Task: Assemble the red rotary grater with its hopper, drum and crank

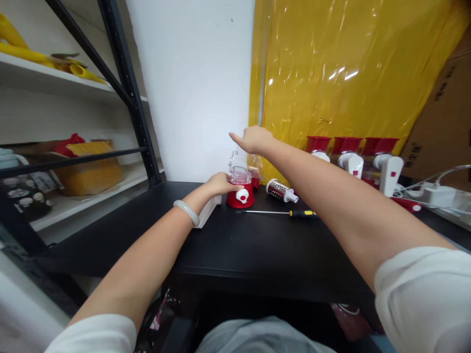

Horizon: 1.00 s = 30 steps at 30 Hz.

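On the black table, a red base (247, 198) with a clear top and a white knob stands upright. My left hand (220, 183), with a pale bangle on the wrist, holds this base from the left, thumb across its front. My right hand (256, 139) is raised above it, fingers curled and thumb pointing left; what its fingers hold is hidden. A whitish, see-through part (238, 159) shows just below that hand. To the right lies a metal grater drum (278, 190) with a white end. A screwdriver (302, 214) with a yellow-black handle lies in front.
Several red-and-white grinders (348, 145) stand at the back right, near white cables and a power adapter (437, 195). A white box-like piece (208, 212) lies beneath my left wrist. Shelving with a black post (127, 83) rises at left; a cardboard box (441, 115) stands far right.
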### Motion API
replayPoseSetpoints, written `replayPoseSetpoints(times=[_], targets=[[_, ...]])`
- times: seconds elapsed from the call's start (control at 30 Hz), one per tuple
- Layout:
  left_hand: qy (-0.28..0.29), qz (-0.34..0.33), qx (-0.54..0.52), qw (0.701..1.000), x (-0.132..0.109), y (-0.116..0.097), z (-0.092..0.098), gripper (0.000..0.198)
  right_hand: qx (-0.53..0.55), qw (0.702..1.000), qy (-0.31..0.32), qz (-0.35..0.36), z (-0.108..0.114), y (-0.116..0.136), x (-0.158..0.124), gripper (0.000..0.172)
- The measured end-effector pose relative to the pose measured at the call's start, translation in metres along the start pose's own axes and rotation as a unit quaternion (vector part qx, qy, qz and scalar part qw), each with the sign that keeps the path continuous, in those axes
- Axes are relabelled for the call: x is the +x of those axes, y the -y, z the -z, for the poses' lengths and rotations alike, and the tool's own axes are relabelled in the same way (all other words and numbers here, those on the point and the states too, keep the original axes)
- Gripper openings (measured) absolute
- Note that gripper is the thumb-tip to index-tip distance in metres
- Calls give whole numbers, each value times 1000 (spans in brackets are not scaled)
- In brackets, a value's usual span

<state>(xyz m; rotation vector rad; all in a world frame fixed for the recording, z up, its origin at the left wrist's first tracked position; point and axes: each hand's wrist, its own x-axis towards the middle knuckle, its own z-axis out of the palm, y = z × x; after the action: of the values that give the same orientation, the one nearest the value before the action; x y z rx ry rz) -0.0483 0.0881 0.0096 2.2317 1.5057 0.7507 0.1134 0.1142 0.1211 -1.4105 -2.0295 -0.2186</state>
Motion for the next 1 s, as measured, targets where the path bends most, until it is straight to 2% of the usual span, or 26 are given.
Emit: replayPoseSetpoints(times=[0.1,0.2,0.27,0.3,0.37,0.43,0.5,0.6,0.77,1.0], targets=[[19,-24,-34,999,-1,3,-1,51,27,1000,7,5,14,-12,-16,80],[23,-30,-59,998,-1,3,0,59,73,993,-95,-2,18,-46,-31,68],[-20,-9,-72,997,0,3,4,74,113,985,-131,-23,11,-77,-41,50],[-54,3,-78,995,0,3,7,82,127,984,-114,-47,6,-92,-48,43],[-121,7,-90,988,1,5,12,90,114,990,-29,-73,-7,-117,-63,35],[-158,-26,-115,980,3,7,16,86,69,993,91,-28,-20,-131,-78,32],[-165,-65,-162,971,5,7,16,80,27,984,176,15,-30,-136,-90,35],[-145,-90,-239,956,5,4,10,74,-10,966,254,41,-39,-133,-98,43],[-158,-83,-250,952,4,-4,-4,67,-49,967,250,7,-45,-135,-90,41],[-165,-67,-219,959,11,0,-14,42,-58,967,245,-45,-41,-137,-87,15]])
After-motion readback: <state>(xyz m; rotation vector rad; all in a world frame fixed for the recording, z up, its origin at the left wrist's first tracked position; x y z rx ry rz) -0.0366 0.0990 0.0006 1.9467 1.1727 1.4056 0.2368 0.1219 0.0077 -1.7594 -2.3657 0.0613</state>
